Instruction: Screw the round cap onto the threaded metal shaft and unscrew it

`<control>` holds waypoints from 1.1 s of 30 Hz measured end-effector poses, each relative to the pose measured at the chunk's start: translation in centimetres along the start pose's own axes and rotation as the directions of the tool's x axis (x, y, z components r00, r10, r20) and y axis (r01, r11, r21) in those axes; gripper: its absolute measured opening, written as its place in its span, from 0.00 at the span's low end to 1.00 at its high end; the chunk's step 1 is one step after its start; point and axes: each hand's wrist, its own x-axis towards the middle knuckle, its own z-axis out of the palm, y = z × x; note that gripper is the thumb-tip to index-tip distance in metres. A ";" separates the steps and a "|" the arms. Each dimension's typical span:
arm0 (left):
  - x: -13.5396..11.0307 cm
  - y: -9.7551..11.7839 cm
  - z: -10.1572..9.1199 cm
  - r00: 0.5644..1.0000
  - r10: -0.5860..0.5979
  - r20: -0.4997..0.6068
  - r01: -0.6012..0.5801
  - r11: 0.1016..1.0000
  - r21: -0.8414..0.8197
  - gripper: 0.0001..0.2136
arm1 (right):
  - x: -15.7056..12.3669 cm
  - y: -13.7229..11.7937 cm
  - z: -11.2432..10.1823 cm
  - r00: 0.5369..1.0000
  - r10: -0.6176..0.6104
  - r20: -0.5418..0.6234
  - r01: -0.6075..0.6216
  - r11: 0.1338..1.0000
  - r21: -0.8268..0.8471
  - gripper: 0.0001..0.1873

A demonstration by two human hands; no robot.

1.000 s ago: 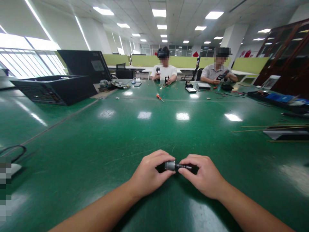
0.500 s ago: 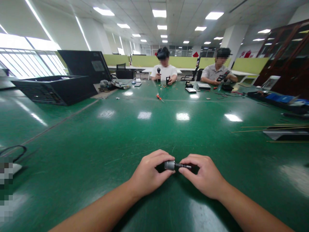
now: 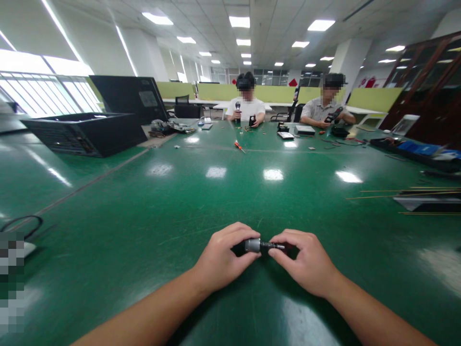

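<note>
Near the table's front, my left hand (image 3: pixel 226 254) pinches a grey metal cylinder (image 3: pixel 253 245) between thumb and fingers. A thin dark ringed shaft (image 3: pixel 265 245) sticks out of the cylinder toward the right. Around that shaft my right hand (image 3: pixel 302 259) closes its thumb and fingertips, and the slim metal tip shows past them. The whole piece lies level, just above the green table (image 3: pixel 201 206). Its exact kind cannot be made out. The cylinder's left end is partly in shadow inside my left hand.
A screwdriver (image 3: pixel 239 146) lies farther up the table. At left stands an open black computer case (image 3: pixel 86 134), with loose parts (image 3: pixel 169 127) beside it. Thin rods (image 3: pixel 378 196) lie at right. Two people (image 3: pixel 246 108) (image 3: pixel 326 108) sit opposite, holding tools.
My right fingertips have slid very slightly right along the shaft, and a little more of it shows between my hands. My left hand keeps its hold on the cylinder.
</note>
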 end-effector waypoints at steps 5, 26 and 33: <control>0.0 0.0 0.0 1.000 -0.005 0.002 0.005 1.000 -0.006 0.12 | 0.0 0.2 0.0 1.000 0.002 -0.005 -0.002 1.000 0.003 0.03; 0.1 -0.3 -0.3 0.999 -0.001 -0.035 0.001 1.000 0.025 0.13 | 0.1 0.1 -0.3 0.999 0.025 -0.037 -0.025 1.000 0.004 0.04; 0.1 -0.2 -0.4 0.999 -0.006 -0.041 0.007 0.999 0.031 0.12 | 0.1 -0.1 -0.4 0.998 0.029 -0.052 -0.029 1.000 0.002 0.03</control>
